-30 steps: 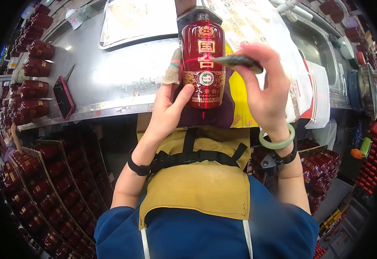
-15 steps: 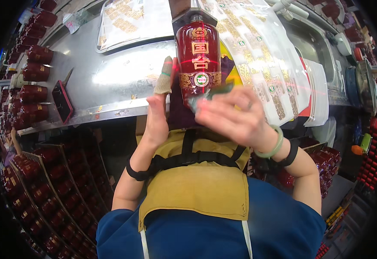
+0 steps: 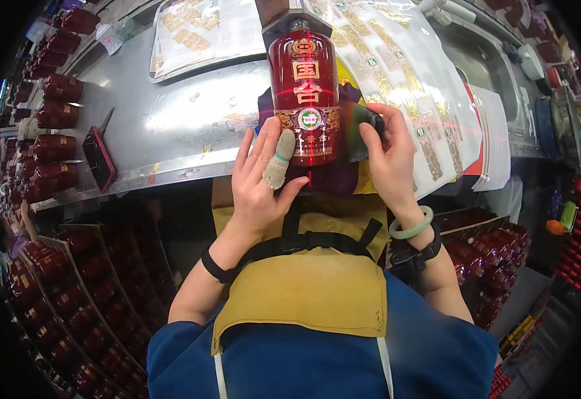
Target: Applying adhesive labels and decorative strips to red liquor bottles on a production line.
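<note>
A dark red glass bottle [image 3: 305, 80] with gold characters and a round green-and-white emblem lies on its back, its neck pointing away from me. Bright red light lines cross on its front. My left hand [image 3: 257, 173] rests against the bottle's lower left side with fingers stretched out; one finger wears a knitted finger cover [image 3: 281, 159]. Just right of the bottle, my right hand [image 3: 393, 146] pinches a dark green, thin flexible piece [image 3: 355, 133], whose exact kind I cannot make out. Under the bottle is a dark purple cloth [image 3: 349, 96].
Transparent sheets of gold decals [image 3: 407, 86] cover the bench to the right, beside a sink [image 3: 483, 60]. A tray [image 3: 164, 76] with more decals is at the far left. A red-edged dark device [image 3: 98, 159] and rows of red bottles [image 3: 56, 114] line the left.
My left hand has moved right onto the bottle's lower side. My right hand has drawn back from the bottle's lower front to its right side, still holding the green piece.
</note>
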Available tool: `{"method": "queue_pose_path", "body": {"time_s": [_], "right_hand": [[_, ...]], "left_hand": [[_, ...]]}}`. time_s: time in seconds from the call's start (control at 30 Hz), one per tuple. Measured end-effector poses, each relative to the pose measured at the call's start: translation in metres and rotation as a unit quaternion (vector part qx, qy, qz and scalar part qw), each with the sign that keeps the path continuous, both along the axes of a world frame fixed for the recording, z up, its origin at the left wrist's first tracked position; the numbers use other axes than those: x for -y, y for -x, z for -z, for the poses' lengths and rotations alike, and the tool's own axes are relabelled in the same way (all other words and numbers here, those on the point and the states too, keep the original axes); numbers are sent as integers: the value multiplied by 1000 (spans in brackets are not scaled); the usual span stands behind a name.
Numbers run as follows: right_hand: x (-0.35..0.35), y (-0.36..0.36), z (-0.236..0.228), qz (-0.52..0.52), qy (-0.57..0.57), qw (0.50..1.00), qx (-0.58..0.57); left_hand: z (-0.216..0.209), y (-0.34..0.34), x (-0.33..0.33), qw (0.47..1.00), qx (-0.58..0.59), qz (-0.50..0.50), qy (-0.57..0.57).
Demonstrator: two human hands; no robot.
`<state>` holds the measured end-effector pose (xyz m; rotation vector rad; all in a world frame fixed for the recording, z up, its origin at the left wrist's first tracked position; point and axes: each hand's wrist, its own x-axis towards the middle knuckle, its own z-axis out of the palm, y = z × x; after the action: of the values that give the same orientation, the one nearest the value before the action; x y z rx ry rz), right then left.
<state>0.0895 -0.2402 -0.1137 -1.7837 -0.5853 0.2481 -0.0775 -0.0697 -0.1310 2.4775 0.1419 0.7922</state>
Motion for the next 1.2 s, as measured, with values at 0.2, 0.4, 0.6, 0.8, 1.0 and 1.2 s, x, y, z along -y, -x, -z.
{"method": "queue_pose_path", "body": {"time_s": [0.2,0.4,0.6,0.8,1.0,1.2], "right_hand": [[5,-6,-11,8,-90,993,-73],[-3,-5,-23,-23,-102,994,-39],[-1,-9,-31,-44,-61,996,49],[-10,-4,-31,-104,6,991,-80],[-15,-5,-11,-135,31,980,-140],[-12,-11,-12,-151,49,982,-105]], "left_hand": [[-8,1,-12,999,-1,-21,36],[-29,-28,-10,928,-50,4,369],[-14,-29,-16,878,-62,42,473],[-12,-26,-15,839,-59,80,535],[0,-24,-13,883,-78,31,462],[-2,-24,-15,852,-95,63,512]]}}
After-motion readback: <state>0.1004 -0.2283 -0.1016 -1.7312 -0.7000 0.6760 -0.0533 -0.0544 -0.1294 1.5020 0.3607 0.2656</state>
